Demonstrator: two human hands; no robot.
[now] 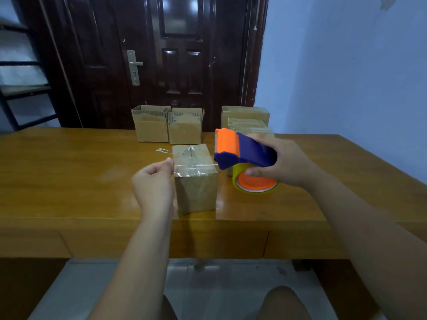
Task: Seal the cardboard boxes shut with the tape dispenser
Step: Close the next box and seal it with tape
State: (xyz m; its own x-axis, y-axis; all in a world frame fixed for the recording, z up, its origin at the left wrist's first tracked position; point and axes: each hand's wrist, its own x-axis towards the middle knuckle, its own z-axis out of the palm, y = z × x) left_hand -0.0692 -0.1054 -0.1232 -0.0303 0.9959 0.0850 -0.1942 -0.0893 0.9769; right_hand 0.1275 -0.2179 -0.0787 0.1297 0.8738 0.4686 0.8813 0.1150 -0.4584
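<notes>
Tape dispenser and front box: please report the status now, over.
Left hand pinches tape end, right hand grips tape dispenser. Tape stretched across front box top. Two open boxes behind, nothing in the way.

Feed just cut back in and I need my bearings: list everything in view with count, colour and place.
table: one, brown wood
near box: one, brown, flaps shut, table's near edge
open boxes: two, brown, far edge, side by side
far-right boxes: at least two, brown, partly hidden
tape dispenser: one, blue and orange, right of near box
tape strip: one, clear, stretched over near box
door: one, dark brown, behind table
left hand: pinches tape strip's end
right hand: grips tape dispenser
</notes>
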